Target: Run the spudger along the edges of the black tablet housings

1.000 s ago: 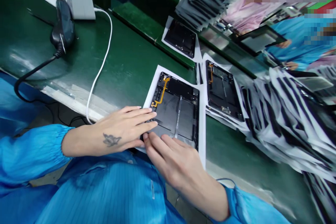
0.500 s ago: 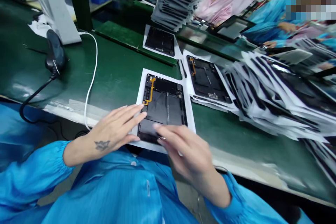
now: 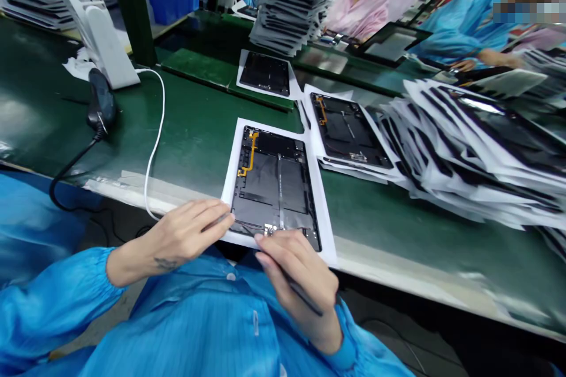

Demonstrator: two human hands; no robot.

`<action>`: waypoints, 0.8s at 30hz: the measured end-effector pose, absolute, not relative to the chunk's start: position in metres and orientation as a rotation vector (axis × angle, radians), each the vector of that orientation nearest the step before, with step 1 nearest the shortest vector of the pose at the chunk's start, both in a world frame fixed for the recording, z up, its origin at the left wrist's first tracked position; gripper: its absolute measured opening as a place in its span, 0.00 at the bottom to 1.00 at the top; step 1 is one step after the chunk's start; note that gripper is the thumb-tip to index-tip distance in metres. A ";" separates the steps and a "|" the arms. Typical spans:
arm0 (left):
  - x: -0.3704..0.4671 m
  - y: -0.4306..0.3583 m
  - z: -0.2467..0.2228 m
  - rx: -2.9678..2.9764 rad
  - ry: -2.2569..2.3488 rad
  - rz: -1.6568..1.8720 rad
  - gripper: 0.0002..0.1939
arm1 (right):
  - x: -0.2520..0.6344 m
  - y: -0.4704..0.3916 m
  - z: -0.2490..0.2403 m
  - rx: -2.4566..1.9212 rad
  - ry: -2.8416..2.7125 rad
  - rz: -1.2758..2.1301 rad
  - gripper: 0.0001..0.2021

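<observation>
An opened tablet housing [image 3: 294,185] with an orange flex cable lies on a white sheet [image 3: 326,235] at the table's front edge. My left hand [image 3: 192,227] rests at the housing's lower left corner, its fingers closed together; what they pinch, if anything, is too small to tell. In my right hand [image 3: 300,277] is a dark slim tool [image 3: 303,296], held like a pen under the palm. The fingertips of that hand are beside a small circuit board [image 3: 269,228] at the housing's lower edge.
More tablet housings [image 3: 351,129] lie on sheets to the right, beside a large stack [image 3: 469,171]. A white fan-like stand [image 3: 104,47], a white cable [image 3: 160,123] and a black corded device [image 3: 101,103] are at left. Other people work across the table.
My left hand has moved down to the housing's lower left corner and its fingers have closed. My right hand has drawn back and down; the dark tool now shows in it, and the small board is uncovered.
</observation>
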State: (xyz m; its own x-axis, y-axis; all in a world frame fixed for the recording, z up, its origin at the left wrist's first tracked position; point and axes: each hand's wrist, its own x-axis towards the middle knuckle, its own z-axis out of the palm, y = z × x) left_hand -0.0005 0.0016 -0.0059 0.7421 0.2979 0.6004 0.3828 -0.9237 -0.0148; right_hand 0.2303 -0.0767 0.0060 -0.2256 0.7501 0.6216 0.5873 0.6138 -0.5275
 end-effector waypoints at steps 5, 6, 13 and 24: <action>0.006 0.003 -0.004 -2.776 -0.486 -0.875 0.13 | 0.225 -0.077 -0.008 -1.088 -2.050 0.025 0.15; 0.006 0.003 -0.005 -2.788 -0.483 -0.893 0.13 | 0.224 -0.077 -0.009 -1.080 -2.063 0.004 0.15; 0.006 0.001 -0.019 -2.841 -0.572 -1.028 0.14 | 0.231 -0.082 -0.020 -1.139 -1.988 -0.140 0.24; 0.019 -0.011 -0.005 -2.731 -0.600 -0.751 0.17 | 0.243 -0.076 0.008 -1.210 -1.742 0.371 0.13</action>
State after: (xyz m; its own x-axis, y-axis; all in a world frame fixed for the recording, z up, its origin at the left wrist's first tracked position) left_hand 0.0194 -0.0105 -0.0048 0.7828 0.3219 0.5325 0.4482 -0.8853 -0.1238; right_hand 0.2432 -0.0759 0.0075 -0.0601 0.8485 0.5257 0.5607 0.4645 -0.6855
